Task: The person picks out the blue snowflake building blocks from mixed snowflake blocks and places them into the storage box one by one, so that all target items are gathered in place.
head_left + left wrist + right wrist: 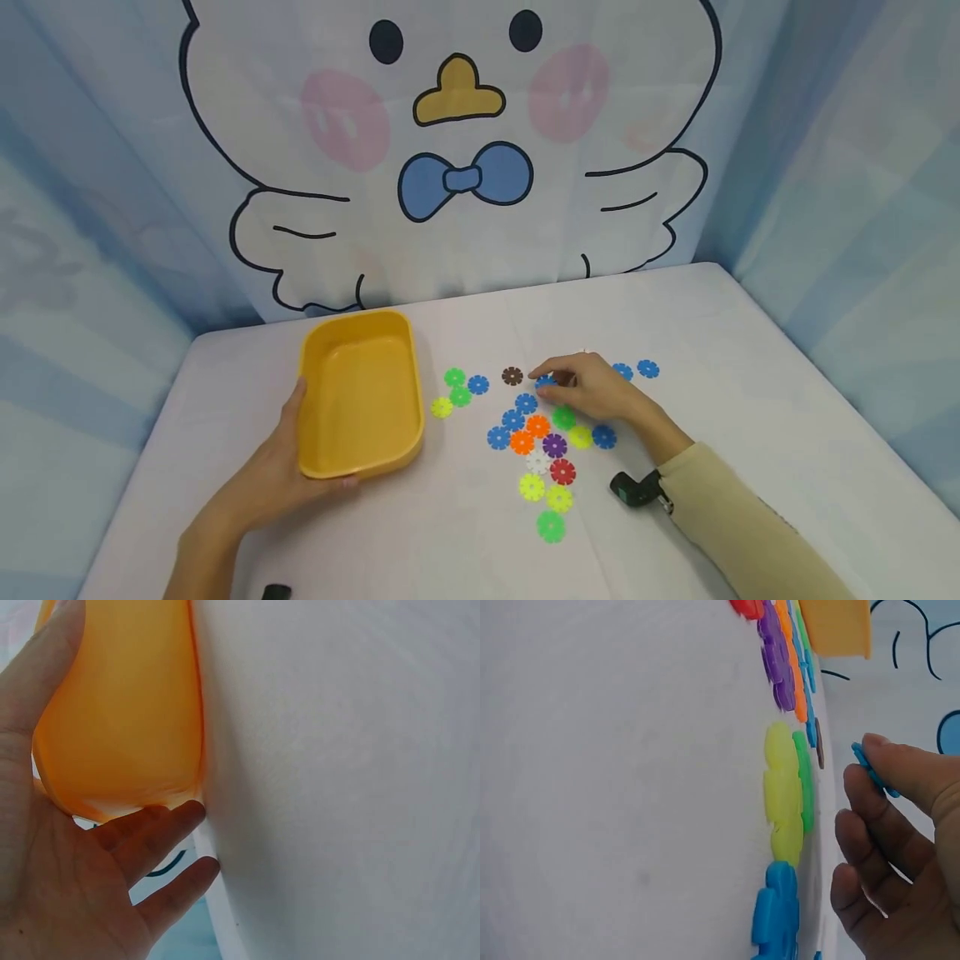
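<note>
My left hand [273, 471] holds a yellow plastic tray [360, 458] by its near-left corner, thumb along the left side and fingers at the near side. The tray's inside shows no discs. In the left wrist view the fingers lie against the tray wall [127, 712]. Over the scattered discs, my right hand [592, 387] pinches a blue notched disc [874, 772] between thumb and forefinger. A brown disc [512, 376] lies just left of those fingertips. Below them are a blue disc [527, 403] and a green disc [564, 417].
Several notched discs spread toward me, among them a purple disc [555, 446], a red disc [562, 472] and a green disc [551, 527]. Green, blue and yellow ones lie beside the tray. A black device [636, 489] sits at my right cuff. A printed curtain [465, 242] hangs behind the white table.
</note>
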Action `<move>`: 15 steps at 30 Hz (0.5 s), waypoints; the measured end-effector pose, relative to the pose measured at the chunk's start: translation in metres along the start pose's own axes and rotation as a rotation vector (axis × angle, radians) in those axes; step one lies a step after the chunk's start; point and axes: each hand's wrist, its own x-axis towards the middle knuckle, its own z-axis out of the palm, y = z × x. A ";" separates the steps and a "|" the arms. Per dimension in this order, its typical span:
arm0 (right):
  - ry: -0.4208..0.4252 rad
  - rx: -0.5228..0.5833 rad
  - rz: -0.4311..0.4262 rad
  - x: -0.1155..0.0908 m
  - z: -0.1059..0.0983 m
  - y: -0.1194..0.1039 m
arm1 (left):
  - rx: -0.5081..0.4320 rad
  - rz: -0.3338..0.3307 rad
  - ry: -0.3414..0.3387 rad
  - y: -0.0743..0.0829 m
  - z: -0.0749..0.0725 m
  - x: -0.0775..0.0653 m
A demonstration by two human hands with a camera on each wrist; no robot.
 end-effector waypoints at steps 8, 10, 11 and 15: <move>0.112 0.039 0.022 0.002 -0.002 -0.008 | 0.006 0.002 -0.003 0.000 0.000 0.000; 0.130 0.072 0.018 0.003 -0.004 -0.010 | 0.009 0.004 -0.002 0.000 0.001 0.000; 0.138 0.086 0.018 0.003 -0.005 -0.011 | 0.007 0.005 0.000 0.001 0.001 0.000; 0.137 0.161 0.026 0.005 -0.011 -0.016 | 0.010 0.014 0.007 0.000 0.001 -0.001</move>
